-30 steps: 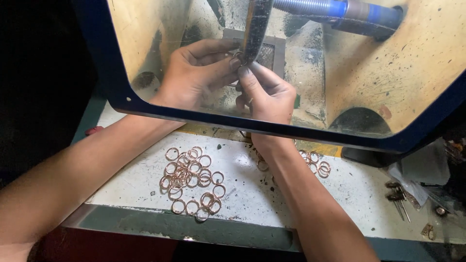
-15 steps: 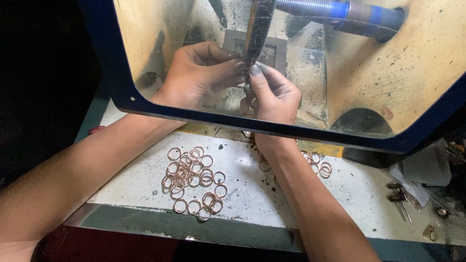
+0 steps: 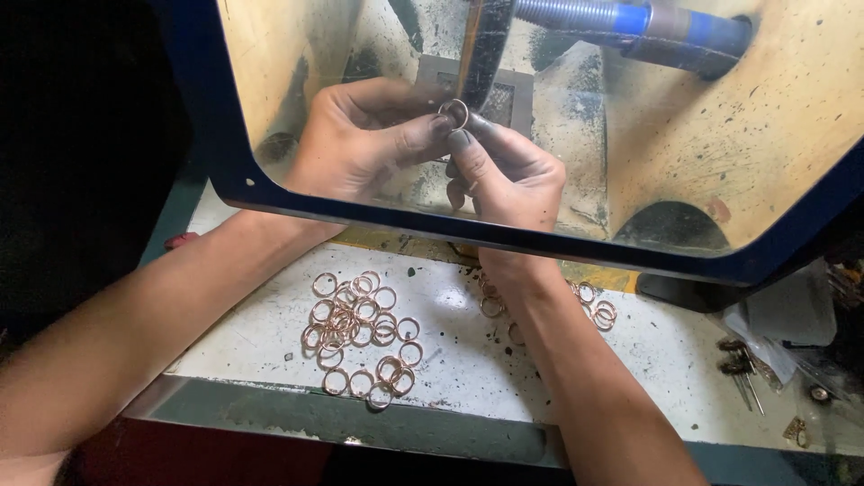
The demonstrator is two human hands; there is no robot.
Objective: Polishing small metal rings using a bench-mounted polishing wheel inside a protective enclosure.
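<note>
Behind a clear shield in a blue frame, my left hand and my right hand meet. Together their blackened fingertips pinch one small metal ring and press it against the edge of a dark spinning wheel. The wheel sits on a blue shaft. Both forearms reach under the shield from the near side. On the white bench between my arms lies a heap of several copper-coloured rings.
A smaller group of rings lies to the right of my right wrist. Small screws and metal bits rest at the bench's right end. A grimy yellow housing surrounds the wheel. The metal front edge of the bench is near me.
My hands have shifted slightly left and up against the wheel. The ring is now plainly visible between the fingertips of both hands.
</note>
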